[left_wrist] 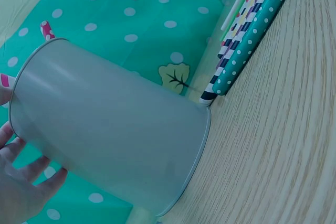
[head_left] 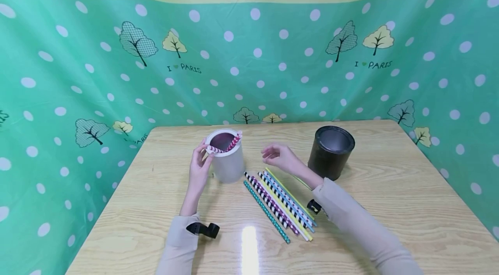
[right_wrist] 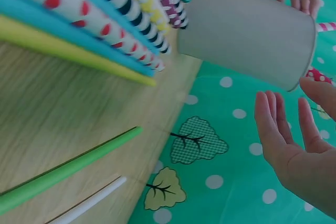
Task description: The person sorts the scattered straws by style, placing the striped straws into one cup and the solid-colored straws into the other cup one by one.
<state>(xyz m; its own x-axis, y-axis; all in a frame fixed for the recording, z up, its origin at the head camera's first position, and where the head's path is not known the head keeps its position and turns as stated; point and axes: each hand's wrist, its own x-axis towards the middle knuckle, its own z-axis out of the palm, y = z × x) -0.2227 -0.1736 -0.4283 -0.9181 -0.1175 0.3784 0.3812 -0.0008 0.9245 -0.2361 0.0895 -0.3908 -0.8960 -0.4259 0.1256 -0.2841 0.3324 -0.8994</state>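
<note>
A white can (head_left: 228, 166) stands upright at the left centre of the table. Leaning out of its mouth are a pink dotted straw (head_left: 234, 141) and a pink-and-white striped straw (head_left: 215, 150). My left hand (head_left: 199, 169) holds the can at its left rim, thumb close to the striped straw; the fingers rest along the can's wall (left_wrist: 110, 124) in the left wrist view. My right hand (head_left: 283, 158) hovers right of the can, fingers loosely bent and holding nothing. Below it lie several patterned straws side by side, a teal dotted straw (head_left: 267, 211) leftmost.
A black can (head_left: 331, 158) stands upright at the right, beyond my right wrist. A green straw (right_wrist: 73, 169) and a white straw (right_wrist: 89, 201) lie apart from the row, partly hidden by my forearm in the head view. A green dotted curtain (head_left: 269, 58) hangs behind the table (head_left: 128, 223).
</note>
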